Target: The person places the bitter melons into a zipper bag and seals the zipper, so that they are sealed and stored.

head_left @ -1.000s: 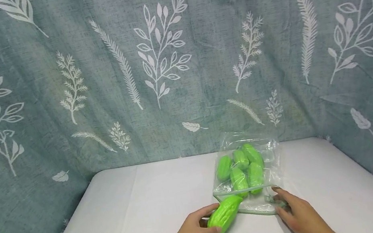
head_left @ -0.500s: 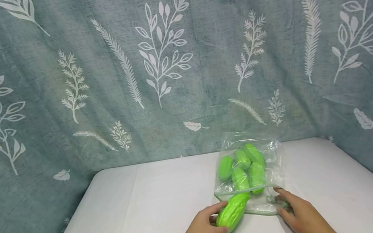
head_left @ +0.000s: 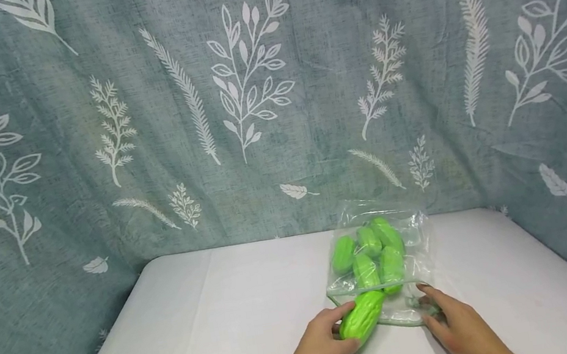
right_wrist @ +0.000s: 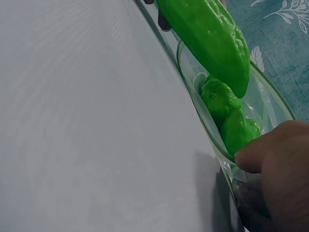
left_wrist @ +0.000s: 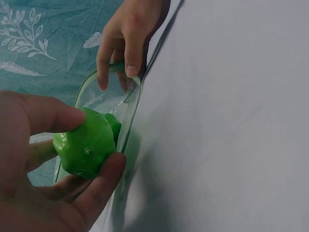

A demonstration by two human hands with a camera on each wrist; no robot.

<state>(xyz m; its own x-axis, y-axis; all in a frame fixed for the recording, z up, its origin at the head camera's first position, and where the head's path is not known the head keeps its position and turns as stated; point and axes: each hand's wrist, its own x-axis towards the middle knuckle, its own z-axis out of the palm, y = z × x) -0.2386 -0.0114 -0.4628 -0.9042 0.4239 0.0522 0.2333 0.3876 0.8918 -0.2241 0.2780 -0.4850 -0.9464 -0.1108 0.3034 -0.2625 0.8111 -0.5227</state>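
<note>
My left hand (head_left: 328, 343) grips a bright green, bumpy bitter melon (head_left: 362, 317), thumb on one side and fingers on the other. The melon's tapered tip is in the mouth of a clear zip bag (head_left: 420, 263) with a green-edged opening. Several more bitter melons (right_wrist: 236, 128) lie inside the bag, seen through the plastic in the head view. At the opening's right corner my right hand (head_left: 460, 325) holds the bag's rim, which stands apart. In the left wrist view the blunt end of the held bitter melon (left_wrist: 87, 147) faces the camera.
The bag lies on a white-covered table (head_left: 237, 308), near its back edge. Behind and at both sides hangs a blue-green curtain (head_left: 167, 109) with white leaf prints.
My left hand has moved right and slightly away from me, taking the bitter melon further into the bag's mouth. The right hand stays at the bag's corner.
</note>
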